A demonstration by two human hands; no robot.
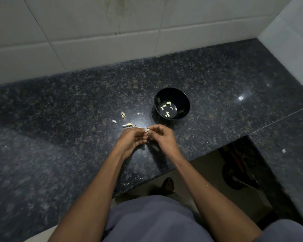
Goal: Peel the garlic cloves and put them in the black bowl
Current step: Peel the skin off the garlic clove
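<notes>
Both hands meet above the dark granite counter (59, 119) near its front edge. My left hand (132, 139) and my right hand (162, 137) pinch one small pale garlic clove (147, 130) between their fingertips. The black bowl (182, 100) stands on the counter just beyond my right hand, with several peeled cloves (167, 109) lying in its bottom. Loose cloves and bits of skin lie left of the bowl: a garlic piece (123, 115), a second garlic piece (114, 121) and a stalk piece (128, 125).
White tiled walls (94, 32) close off the back and the right side. The counter turns a corner at the right (287, 154), leaving a gap over the floor where a foot (168, 184) shows. Small skin flakes dot the counter.
</notes>
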